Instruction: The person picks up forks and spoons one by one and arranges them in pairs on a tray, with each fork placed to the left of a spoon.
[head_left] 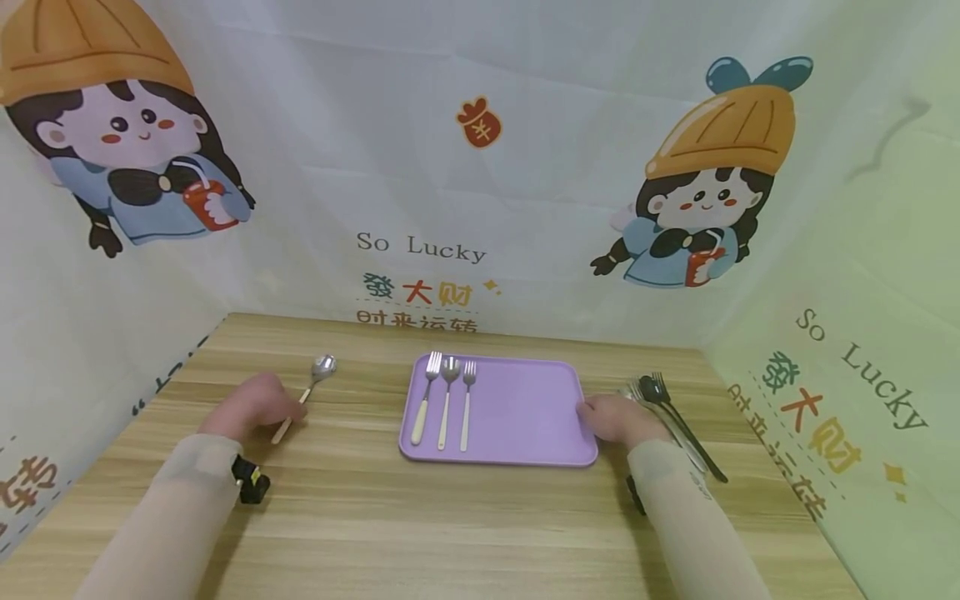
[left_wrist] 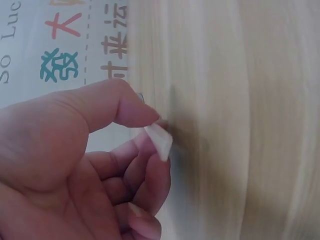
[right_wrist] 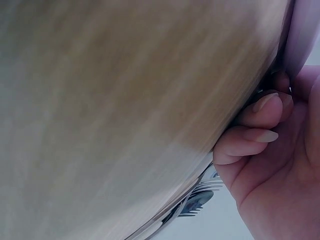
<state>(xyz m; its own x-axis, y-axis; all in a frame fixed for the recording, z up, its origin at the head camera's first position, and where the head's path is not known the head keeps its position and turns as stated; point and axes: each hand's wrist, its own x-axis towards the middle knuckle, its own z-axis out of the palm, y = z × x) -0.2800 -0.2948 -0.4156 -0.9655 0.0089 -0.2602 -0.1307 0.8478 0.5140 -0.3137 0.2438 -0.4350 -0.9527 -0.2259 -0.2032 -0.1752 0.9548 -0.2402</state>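
My left hand (head_left: 262, 403) pinches a spoon by its cream handle (head_left: 282, 428), between thumb and fingers, to the left of the tray. The spoon's metal bowl (head_left: 324, 366) points away from me. In the left wrist view the white handle end (left_wrist: 161, 142) sticks out from between the fingertips. At the tray's right edge, my right hand (head_left: 618, 417) grips the rim of a purple tray (head_left: 525, 412), fingers curled under it in the right wrist view. On the tray's left part lie a large fork (head_left: 421, 422), a spoon (head_left: 445, 421) and a smaller fork (head_left: 466, 417), side by side.
Right of the right hand lies a bunch of metal and black cutlery (head_left: 690, 437), partly hidden by the arm. All stands on a wood-grain table (head_left: 420, 533). A printed cloth (head_left: 540, 242) hangs behind and along both sides.
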